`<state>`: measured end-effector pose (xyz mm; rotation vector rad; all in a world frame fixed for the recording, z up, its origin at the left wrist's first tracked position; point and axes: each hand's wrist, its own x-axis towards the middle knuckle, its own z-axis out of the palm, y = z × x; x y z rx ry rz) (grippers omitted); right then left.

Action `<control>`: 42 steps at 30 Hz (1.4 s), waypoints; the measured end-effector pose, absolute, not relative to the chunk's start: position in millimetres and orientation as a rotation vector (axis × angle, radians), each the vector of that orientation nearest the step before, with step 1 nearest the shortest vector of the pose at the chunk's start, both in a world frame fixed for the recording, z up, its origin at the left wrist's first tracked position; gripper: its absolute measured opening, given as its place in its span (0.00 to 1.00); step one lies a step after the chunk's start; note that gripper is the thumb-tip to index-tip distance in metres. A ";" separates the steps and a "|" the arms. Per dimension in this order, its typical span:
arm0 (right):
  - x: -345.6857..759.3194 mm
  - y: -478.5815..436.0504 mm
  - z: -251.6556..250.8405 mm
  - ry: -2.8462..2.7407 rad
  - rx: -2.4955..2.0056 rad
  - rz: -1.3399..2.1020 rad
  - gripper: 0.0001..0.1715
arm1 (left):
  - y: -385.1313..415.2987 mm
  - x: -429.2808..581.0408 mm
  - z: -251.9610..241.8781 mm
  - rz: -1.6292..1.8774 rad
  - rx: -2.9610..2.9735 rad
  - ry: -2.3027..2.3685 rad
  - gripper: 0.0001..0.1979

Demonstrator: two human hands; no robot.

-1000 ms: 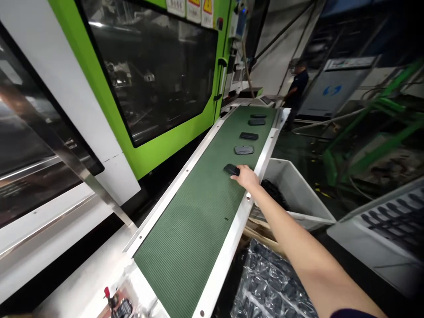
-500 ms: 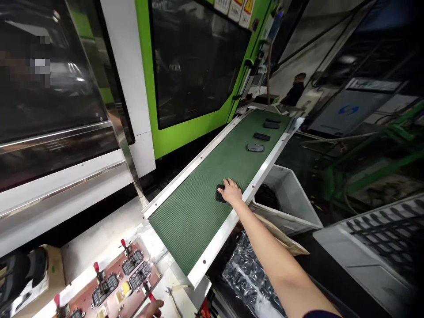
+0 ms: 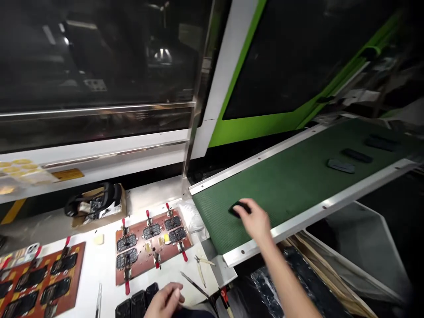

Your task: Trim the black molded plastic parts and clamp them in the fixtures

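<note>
On the green conveyor belt [image 3: 285, 190], my right hand [image 3: 256, 221] pinches a small black phone case [image 3: 234, 211] between thumb and fingers. The hand covers part of the case. My left hand [image 3: 165, 300] is low at the bottom edge, fingers loosely curled and nothing visible in them. Just left of it, several black phone cases [image 3: 137, 302] stand side by side on the white table [image 3: 99, 265]. A reddish-brown fixture board [image 3: 142, 269] with red-handled clamps carries several black frames above that hand.
More dark cases [image 3: 341, 166] lie farther up the belt. A second fixture board [image 3: 71, 296] is at the left. Pliers [image 3: 200, 269] and a craft knife [image 3: 98, 300] lie on the table. Below the belt's metal rail [image 3: 324, 207] stands a grey bin [image 3: 367, 238].
The view has swung left, bringing more of the table into sight. My right hand still grips the case, now tilted, near the belt's end. My left hand has moved away from a red clamp handle.
</note>
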<state>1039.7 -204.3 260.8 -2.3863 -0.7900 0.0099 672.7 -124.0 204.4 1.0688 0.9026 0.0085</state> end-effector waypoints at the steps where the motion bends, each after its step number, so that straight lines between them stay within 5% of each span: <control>1: 990.5 -193.0 259.1 -0.980 -2.172 0.127 0.07 | -120.1 670.7 206.0 0.060 0.887 0.872 0.32; 3: 897.0 -173.7 255.1 -1.358 -1.784 0.340 0.15 | -108.9 663.5 213.5 0.159 0.506 0.781 0.35; 6: 805.9 -156.4 253.6 -1.742 -1.439 0.475 0.26 | -89.3 641.2 228.8 0.342 0.264 0.704 0.23; 14: 778.7 -158.0 263.2 -1.851 -1.415 0.447 0.34 | -85.7 585.4 256.4 0.591 0.389 0.817 0.16; 19: 764.8 -149.0 249.3 -1.136 -1.592 0.762 0.23 | -84.1 576.5 268.8 0.644 0.345 0.852 0.15; 26: 740.5 -131.5 252.3 -0.805 -1.224 1.242 0.23 | -82.7 569.0 278.1 0.590 0.394 0.857 0.18; 32: 728.0 -142.0 265.5 -0.738 -1.141 1.279 0.25 | -88.5 563.5 280.6 0.601 0.358 0.853 0.16; 37: 722.8 -150.8 275.4 -0.989 -1.081 1.286 0.40 | -98.0 556.1 276.8 0.306 0.281 0.694 0.07; 42: 722.0 -157.3 275.4 -0.889 -1.373 1.060 0.27 | -104.6 547.4 268.6 0.071 0.580 0.633 0.20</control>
